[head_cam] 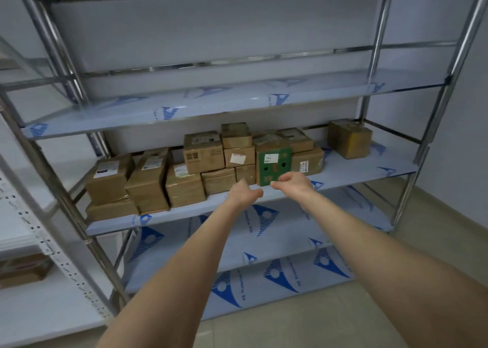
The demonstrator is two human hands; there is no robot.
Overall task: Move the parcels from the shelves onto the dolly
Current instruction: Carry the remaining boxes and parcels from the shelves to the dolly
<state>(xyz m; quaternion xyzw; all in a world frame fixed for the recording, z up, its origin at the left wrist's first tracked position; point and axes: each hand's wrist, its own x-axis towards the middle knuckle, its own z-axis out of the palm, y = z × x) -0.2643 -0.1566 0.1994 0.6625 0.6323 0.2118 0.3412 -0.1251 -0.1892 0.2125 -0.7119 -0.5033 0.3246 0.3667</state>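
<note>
Several brown cardboard parcels (203, 157) are stacked on the middle shelf (356, 174) of a metal rack. Among them stands a green parcel (274, 166) with a white label. Both my arms reach out toward it. My left hand (245, 193) hovers just left of and below the green parcel's front, fingers loosely curled and holding nothing. My right hand (291, 181) is at the green parcel's lower right corner, fingers curled loosely, with nothing gripped. One brown parcel (350, 139) stands apart at the shelf's right end. No dolly is in view.
The upper shelf (184, 104) and the two lower shelves (277, 242) carry no parcels. Chrome uprights (433, 147) frame the rack. A white rack at the left holds a brown box (23, 269). Beige floor tiles lie at the lower right.
</note>
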